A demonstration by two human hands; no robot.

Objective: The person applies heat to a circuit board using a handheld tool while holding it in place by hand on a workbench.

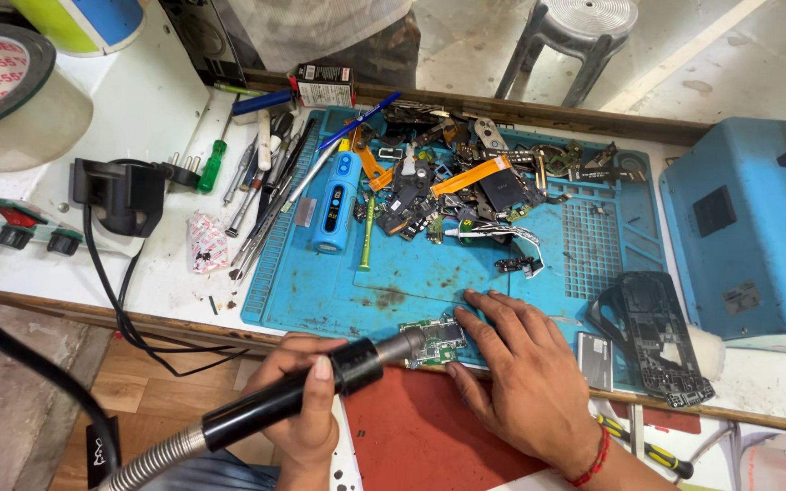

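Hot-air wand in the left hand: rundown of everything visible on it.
The hot-air wand has a black cylindrical handle, a metal nozzle and a ribbed metal hose trailing off lower left. The left hand grips its handle. It lies near-horizontal, nozzle aimed right at the green circuit board on the blue mat's front edge; contact unclear.

2 hands (520, 364), 1 hot-air wand (320, 386), 1 circuit board (434, 341), 1 blue mat (466, 273), 1 tape roll (2, 91), 1 stool (575, 36)

the white surface (161, 273) with a wooden front edge carries a blue work mat (338, 282), a black plug adapter (125, 195), a crumpled wrapper (206, 244) and a big tape roll (6, 91). at its right end sit a blue machine (757, 227) and a black phone frame (652, 332). loose screwdrivers (256, 177) lie beside the mat's left edge.
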